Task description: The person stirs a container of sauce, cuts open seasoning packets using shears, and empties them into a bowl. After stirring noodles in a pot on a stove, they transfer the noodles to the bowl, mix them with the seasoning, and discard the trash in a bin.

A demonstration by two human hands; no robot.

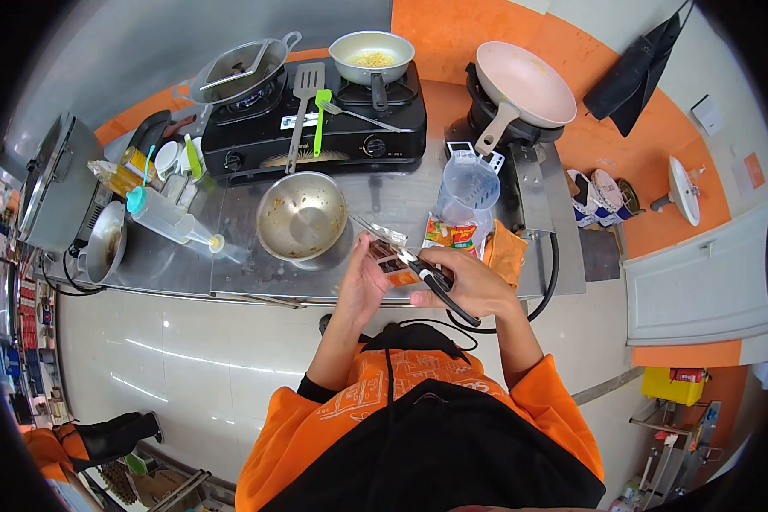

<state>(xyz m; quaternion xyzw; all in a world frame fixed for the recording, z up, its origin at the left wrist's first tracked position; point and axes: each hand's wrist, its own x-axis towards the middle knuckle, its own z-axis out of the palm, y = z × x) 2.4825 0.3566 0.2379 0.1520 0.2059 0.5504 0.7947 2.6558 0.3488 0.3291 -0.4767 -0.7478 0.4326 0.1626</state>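
Black-handled scissors are in my right hand, whose fingers wrap round the handles. Their blades lie across a brown packet with a silvery top edge. My left hand holds the packet at its left side, thumb upward. Just left of the packet sits a metal bowl with brown residue inside. To the right are a clear measuring jug, colourful sachets and an orange cloth.
Behind is a black gas stove bearing two pans, a slotted spatula, a green brush and a fork. A pink pan stands on another burner at right. Bottles and containers are at left. Another person's dark-clad legs show lower left.
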